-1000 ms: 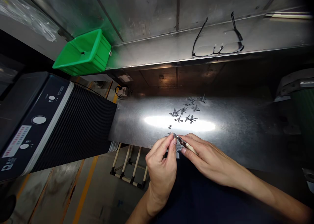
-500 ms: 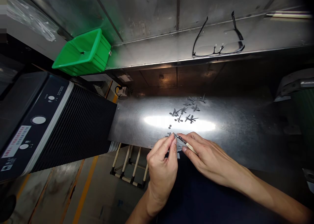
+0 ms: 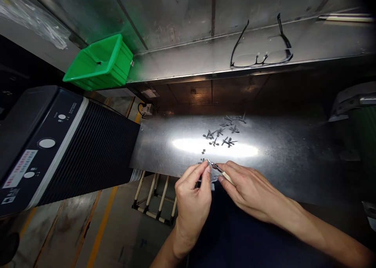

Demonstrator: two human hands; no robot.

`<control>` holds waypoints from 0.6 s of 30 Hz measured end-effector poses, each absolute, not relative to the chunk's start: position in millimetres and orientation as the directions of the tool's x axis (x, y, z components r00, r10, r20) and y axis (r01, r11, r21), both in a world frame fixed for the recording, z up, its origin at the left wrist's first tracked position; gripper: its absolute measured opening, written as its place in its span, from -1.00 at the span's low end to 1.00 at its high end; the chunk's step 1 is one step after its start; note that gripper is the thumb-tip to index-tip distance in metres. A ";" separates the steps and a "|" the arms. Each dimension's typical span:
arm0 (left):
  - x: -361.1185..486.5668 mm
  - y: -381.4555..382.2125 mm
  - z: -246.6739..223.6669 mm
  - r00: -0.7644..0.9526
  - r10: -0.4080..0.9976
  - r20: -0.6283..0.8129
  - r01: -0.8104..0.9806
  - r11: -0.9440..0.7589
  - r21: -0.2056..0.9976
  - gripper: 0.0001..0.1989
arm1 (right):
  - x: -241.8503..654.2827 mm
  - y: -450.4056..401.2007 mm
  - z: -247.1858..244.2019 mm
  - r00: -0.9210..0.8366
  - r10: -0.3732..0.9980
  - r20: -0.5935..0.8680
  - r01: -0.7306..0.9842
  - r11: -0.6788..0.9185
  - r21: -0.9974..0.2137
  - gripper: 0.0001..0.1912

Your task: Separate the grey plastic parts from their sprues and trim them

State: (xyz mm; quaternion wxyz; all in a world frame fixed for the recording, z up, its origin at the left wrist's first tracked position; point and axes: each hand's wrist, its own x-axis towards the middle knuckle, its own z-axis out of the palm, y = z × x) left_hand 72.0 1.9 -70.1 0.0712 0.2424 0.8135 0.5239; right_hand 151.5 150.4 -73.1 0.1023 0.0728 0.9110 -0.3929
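My right hand (image 3: pixel 245 185) is closed around small pliers-like cutters (image 3: pixel 219 169) with pale handles, their metal jaws pointing left. The tips of the jaws meet the fingertips of my left hand (image 3: pixel 194 193). Thumb and fingers of that hand are pinched together on something too small and hidden to name. Just beyond lie several tiny dark square pieces (image 3: pixel 203 152) on the metal table (image 3: pixel 161 142). Farther back are several dark branching parts, like small plastic sprues (image 3: pixel 228 142). Under my hands, a clear plastic bag or sheet (image 3: pixel 215 178) shows in part.
A metal shelf (image 3: pixel 182 64) runs above the table's back, carrying a green bin (image 3: pixel 117 64) at left and eyeglasses (image 3: pixel 261 60). A dark ribbed machine (image 3: pixel 91 150) stands left of the table. Below is a pipe-frame rack (image 3: pixel 158 197). A grey machine part (image 3: pixel 355 99) is at right.
My left hand has shifted very slightly left and down, and the cutters have turned a little in my right hand. The parts on the table lie as before.
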 end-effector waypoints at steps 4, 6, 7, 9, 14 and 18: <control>70.2 3.5 -67.7 -0.884 0.458 0.092 0.265 0.330 0.906 -0.80 | 150.4 147.7 -70.7 -0.978 0.071 -0.197 0.194 0.652 -0.733 -0.83; 69.4 3.8 -67.2 -0.889 0.455 0.056 0.224 0.325 0.919 -0.81 | 150.6 147.0 -70.5 -0.979 0.082 -0.185 0.194 0.642 -0.742 -0.83; 69.1 3.7 -67.3 -0.890 0.454 0.038 0.204 0.323 0.924 -0.81 | 150.8 146.8 -70.5 -0.979 0.087 -0.186 0.198 0.635 -0.746 -0.82; 68.9 3.1 -67.8 -0.895 0.447 -0.006 0.154 0.321 0.935 -0.82 | 151.0 146.8 -70.1 -0.977 0.094 -0.191 0.207 0.622 -0.755 -0.81; 67.2 1.7 -71.4 -0.892 0.414 -0.182 -0.054 0.301 0.952 -0.81 | 150.3 148.0 -67.0 -0.972 0.094 -0.217 0.230 0.589 -0.774 -0.83; 64.9 2.7 -73.0 -0.886 0.408 -0.219 -0.104 0.286 0.953 -0.80 | 150.4 148.0 -68.6 -0.969 0.113 -0.218 0.241 0.610 -0.755 -0.80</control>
